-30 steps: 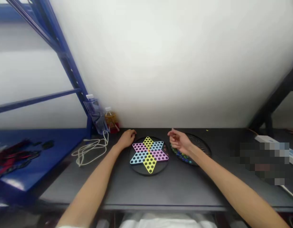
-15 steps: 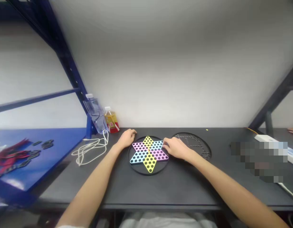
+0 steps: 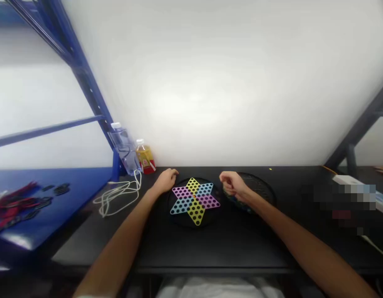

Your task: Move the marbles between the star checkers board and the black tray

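A star-shaped Chinese checkers board [image 3: 196, 211] with yellow, pink and light-blue points full of round holes lies in a black round rim on the dark table. Beside its upper left edge, my left hand [image 3: 167, 181] rests on the table with its fingers loosely extended and nothing visible in them. My right hand [image 3: 234, 185] is over a second black round tray [image 3: 266, 184], right of the board. Its fingers are curled closed, and whatever they may hold is hidden. Small bluish and greenish bits show under that hand, too blurred to name.
A white cable [image 3: 119, 192] lies coiled on the left, before a clear bottle [image 3: 126, 151] and a yellow-red bottle [image 3: 145, 158]. Red and dark pieces [image 3: 20, 203] lie on the blue surface at far left. A white power strip [image 3: 346, 181] is at right.
My right hand has moved off the board's right edge to the right, over the second tray, and its fingers have curled in. My left hand stays put. The picture's brightness changed.
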